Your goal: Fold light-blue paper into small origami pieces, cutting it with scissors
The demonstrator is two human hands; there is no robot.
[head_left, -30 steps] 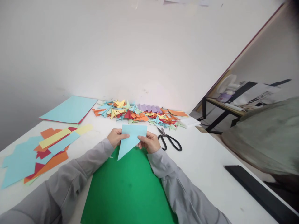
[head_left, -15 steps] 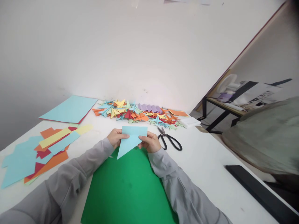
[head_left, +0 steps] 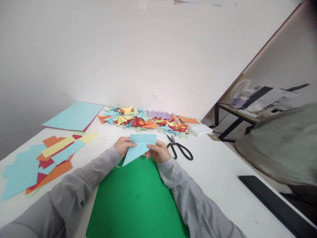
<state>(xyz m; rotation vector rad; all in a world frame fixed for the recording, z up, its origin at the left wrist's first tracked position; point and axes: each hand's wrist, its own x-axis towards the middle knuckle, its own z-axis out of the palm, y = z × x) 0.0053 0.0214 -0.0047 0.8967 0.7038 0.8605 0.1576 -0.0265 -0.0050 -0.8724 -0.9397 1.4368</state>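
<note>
A light blue sheet of paper [head_left: 138, 148] is held up between my two hands, over the far edge of a green board [head_left: 136, 195]. Its top edge is straight and its lower side slants to a point at the bottom left. My left hand [head_left: 121, 146] pinches the left side, thumb on the front. On the right side, my right hand [head_left: 159, 151] grips it the same way, fingers behind the sheet. A pair of black-handled scissors [head_left: 179, 147] lies on the white table just right of my right hand, blades apart.
Folded paper pieces in many colours [head_left: 138, 120] are heaped along the wall. At the left lie loose paper cut-offs [head_left: 53, 162] and a stack of large blue sheets [head_left: 74, 115]. A long black bar [head_left: 274, 203] rests near the right table edge.
The paper's lower left point has risen slightly and shifted a little left. Both hands stay nearly in place, still holding the sheet.
</note>
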